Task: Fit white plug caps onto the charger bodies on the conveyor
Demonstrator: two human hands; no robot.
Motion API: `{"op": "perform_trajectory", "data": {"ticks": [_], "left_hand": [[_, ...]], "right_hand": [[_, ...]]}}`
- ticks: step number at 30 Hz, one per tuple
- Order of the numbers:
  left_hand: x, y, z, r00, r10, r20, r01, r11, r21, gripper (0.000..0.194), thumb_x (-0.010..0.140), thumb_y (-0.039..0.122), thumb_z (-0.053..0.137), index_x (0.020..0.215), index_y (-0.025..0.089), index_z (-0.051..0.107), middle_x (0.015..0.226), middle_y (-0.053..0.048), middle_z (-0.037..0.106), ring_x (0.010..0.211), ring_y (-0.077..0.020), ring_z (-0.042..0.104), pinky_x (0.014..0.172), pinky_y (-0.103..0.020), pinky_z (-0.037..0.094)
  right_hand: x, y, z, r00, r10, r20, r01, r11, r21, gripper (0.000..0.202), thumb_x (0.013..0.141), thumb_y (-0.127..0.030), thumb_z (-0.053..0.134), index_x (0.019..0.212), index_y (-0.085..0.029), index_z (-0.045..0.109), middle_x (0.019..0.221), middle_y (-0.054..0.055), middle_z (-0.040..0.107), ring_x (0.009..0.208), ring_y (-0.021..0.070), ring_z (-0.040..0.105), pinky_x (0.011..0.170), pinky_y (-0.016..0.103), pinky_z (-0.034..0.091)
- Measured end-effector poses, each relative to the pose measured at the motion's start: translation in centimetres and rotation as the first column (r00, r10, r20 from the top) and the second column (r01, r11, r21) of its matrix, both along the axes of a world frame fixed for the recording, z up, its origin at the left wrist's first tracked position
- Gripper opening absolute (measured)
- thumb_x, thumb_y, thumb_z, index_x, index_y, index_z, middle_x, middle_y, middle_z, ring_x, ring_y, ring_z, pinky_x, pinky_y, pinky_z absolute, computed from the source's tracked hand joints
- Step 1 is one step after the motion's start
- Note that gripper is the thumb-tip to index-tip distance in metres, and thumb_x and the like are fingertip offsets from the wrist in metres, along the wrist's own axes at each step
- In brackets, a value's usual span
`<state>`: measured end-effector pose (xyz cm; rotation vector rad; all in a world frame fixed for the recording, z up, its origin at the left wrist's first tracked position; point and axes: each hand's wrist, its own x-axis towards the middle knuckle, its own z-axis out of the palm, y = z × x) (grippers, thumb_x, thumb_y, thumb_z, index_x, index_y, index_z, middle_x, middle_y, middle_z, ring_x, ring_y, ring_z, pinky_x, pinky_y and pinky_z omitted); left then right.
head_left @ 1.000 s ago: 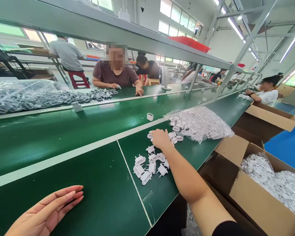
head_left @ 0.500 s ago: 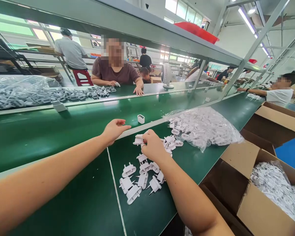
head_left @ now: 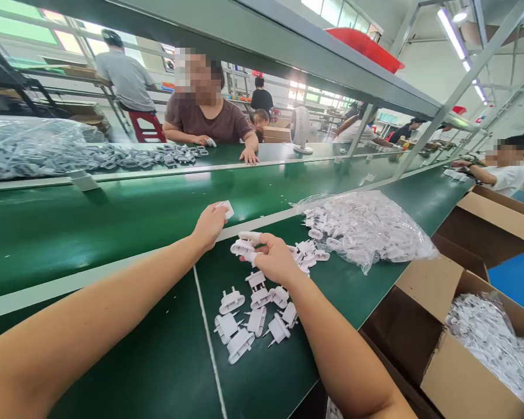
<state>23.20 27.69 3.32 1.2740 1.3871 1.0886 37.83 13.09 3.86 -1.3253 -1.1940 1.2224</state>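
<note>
Over the near edge of the green belt, my left hand (head_left: 211, 224) grips a small white housing (head_left: 227, 209) at its fingertips. To its right and nearer to me, my right hand (head_left: 271, 254) pinches a white plug part (head_left: 241, 247) between thumb and fingers, with white covers on the fingertips. The two held pieces are apart. Below my right hand, several loose white plug parts with pins (head_left: 241, 344) lie scattered on the green tabletop (head_left: 166, 361). Some of them are partly hidden by my right hand and wrist.
A clear bag of white parts (head_left: 367, 227) lies right of the loose pieces. Open cardboard boxes (head_left: 471, 349) stand at the right edge. A metal shelf (head_left: 288, 52) crosses overhead. A person (head_left: 207, 119) sits across the belt, a fan (head_left: 301, 131) alongside.
My left hand has moved right and closed on the white housing, which has left the belt. My right hand has lifted its plug part slightly from the pile and turned it.
</note>
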Motion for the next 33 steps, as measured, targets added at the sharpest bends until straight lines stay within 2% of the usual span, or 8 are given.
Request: {"op": "perform_trajectory", "data": {"ticks": [4, 8, 13, 17, 20, 25, 28, 33], "left_hand": [[-7.8, -6.7, 1.4, 0.979, -0.026, 0.201, 0.047, 0.993, -0.105, 0.025, 0.107, 0.035, 0.066, 0.118, 0.014, 0.074, 0.109, -0.011, 0.080, 0.103, -0.0268, 0.080, 0.089, -0.039, 0.068], [-15.8, -14.6, 2.3, 0.973, 0.004, 0.232, 0.042, 0.981, -0.190, 0.038, 0.070, 0.042, 0.093, 0.099, 0.019, 0.082, 0.098, -0.011, 0.082, 0.097, -0.0297, 0.077, 0.072, -0.031, 0.067], [-22.1, -22.4, 2.9, 0.989, 0.069, 0.131, -0.025, 0.950, -0.311, 0.076, 0.038, 0.077, 0.105, 0.096, 0.032, 0.088, 0.117, -0.010, 0.087, 0.126, -0.0403, 0.075, 0.092, -0.038, 0.071], [-24.0, -26.2, 2.0, 0.992, 0.053, 0.117, -0.010, 0.941, -0.338, 0.090, 0.037, 0.084, 0.103, 0.110, 0.035, 0.084, 0.130, -0.010, 0.086, 0.139, -0.0459, 0.071, 0.120, -0.052, 0.061], [-24.3, -27.4, 0.1, 0.989, 0.016, 0.147, 0.031, 0.950, -0.311, 0.091, 0.050, 0.090, 0.098, 0.119, 0.034, 0.080, 0.127, -0.013, 0.086, 0.136, -0.0452, 0.074, 0.125, -0.055, 0.057], [-24.0, -27.6, -2.7, 0.966, 0.002, 0.257, 0.037, 0.988, -0.149, 0.077, 0.071, 0.081, 0.096, 0.126, 0.032, 0.077, 0.127, -0.013, 0.086, 0.130, -0.0385, 0.079, 0.120, -0.048, 0.061], [-24.4, -27.7, -3.3, 0.964, -0.005, 0.267, 0.046, 0.988, -0.147, 0.077, 0.071, 0.080, 0.096, 0.128, 0.032, 0.079, 0.121, -0.013, 0.087, 0.125, -0.0396, 0.081, 0.115, -0.047, 0.064], [-24.9, -28.1, -3.1, 0.976, 0.025, 0.218, 0.037, 0.960, -0.277, 0.085, 0.065, 0.086, 0.094, 0.132, 0.036, 0.080, 0.113, -0.011, 0.089, 0.116, -0.0404, 0.083, 0.110, -0.046, 0.067]], "right_hand": [[-0.5, -0.6, 0.5, 0.958, 0.077, -0.275, -0.075, 0.997, 0.017, 0.051, 0.064, -0.019, 0.092, 0.114, -0.024, 0.089, 0.104, 0.004, 0.089, 0.107, 0.0262, 0.086, 0.122, 0.051, 0.057], [-1.3, -1.2, 0.8, 0.955, 0.096, -0.280, -0.114, 0.992, -0.049, 0.056, 0.054, -0.020, 0.099, 0.109, -0.025, 0.090, 0.107, 0.006, 0.090, 0.121, 0.0295, 0.084, 0.131, 0.056, 0.049], [-3.8, -1.9, 2.0, 0.939, 0.114, -0.326, -0.145, 0.987, -0.074, 0.049, 0.057, -0.039, 0.105, 0.100, -0.021, 0.091, 0.116, 0.011, 0.088, 0.122, 0.0294, 0.082, 0.124, 0.051, 0.057], [-6.7, -2.9, 3.5, 0.965, 0.138, -0.223, -0.148, 0.988, -0.031, 0.063, 0.056, -0.029, 0.106, 0.116, -0.022, 0.089, 0.103, 0.003, 0.082, 0.103, 0.0229, 0.083, 0.113, 0.047, 0.063], [-9.1, -3.9, 4.3, 0.971, 0.186, -0.153, -0.185, 0.983, 0.020, 0.083, 0.047, -0.016, 0.106, 0.127, -0.027, 0.086, 0.096, -0.004, 0.074, 0.099, 0.0225, 0.083, 0.107, 0.046, 0.065], [-13.2, -6.4, 4.4, 0.938, 0.239, -0.250, -0.241, 0.970, 0.025, 0.049, 0.051, -0.026, 0.110, 0.095, -0.024, 0.087, 0.097, 0.002, 0.082, 0.103, 0.0273, 0.082, 0.111, 0.052, 0.065], [-14.8, -7.6, 3.7, 0.879, 0.208, -0.428, -0.277, 0.955, -0.105, 0.044, 0.059, -0.037, 0.111, 0.092, -0.023, 0.085, 0.106, 0.004, 0.084, 0.110, 0.0268, 0.082, 0.111, 0.048, 0.067], [-15.4, -8.4, 2.1, 0.797, 0.146, -0.586, -0.397, 0.858, -0.326, 0.047, 0.062, -0.042, 0.112, 0.094, -0.020, 0.085, 0.107, 0.006, 0.084, 0.108, 0.0230, 0.081, 0.110, 0.043, 0.068]]}}
